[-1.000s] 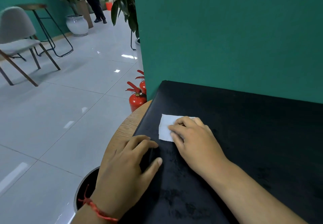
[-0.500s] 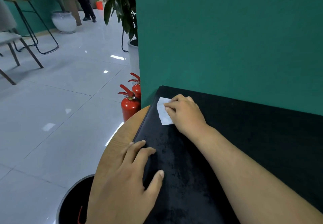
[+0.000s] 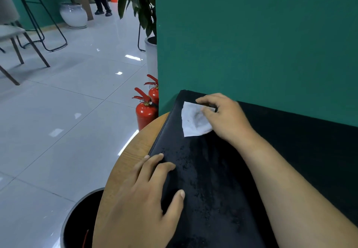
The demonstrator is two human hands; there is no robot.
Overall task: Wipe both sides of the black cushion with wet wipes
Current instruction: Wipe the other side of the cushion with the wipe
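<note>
Right grip [image 3: 226, 118] pinches wipe [image 3: 193, 123]; left grip [image 3: 143, 199] flat on cushion [image 3: 215, 180].

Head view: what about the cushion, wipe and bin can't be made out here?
- Black cushion: underside hidden against the table; right end cut off by the frame edge.
- Wet wipe: part covered by the right hand.
- Bin: inside too dark, cut by the bottom edge.

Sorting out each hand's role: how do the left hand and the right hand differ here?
The left hand lies flat, fingers spread, holding nothing; the right hand pinches the smudged white wipe. The left hand sits at the cushion's near edge, the right hand at its far corner. Both reach over it.
</note>
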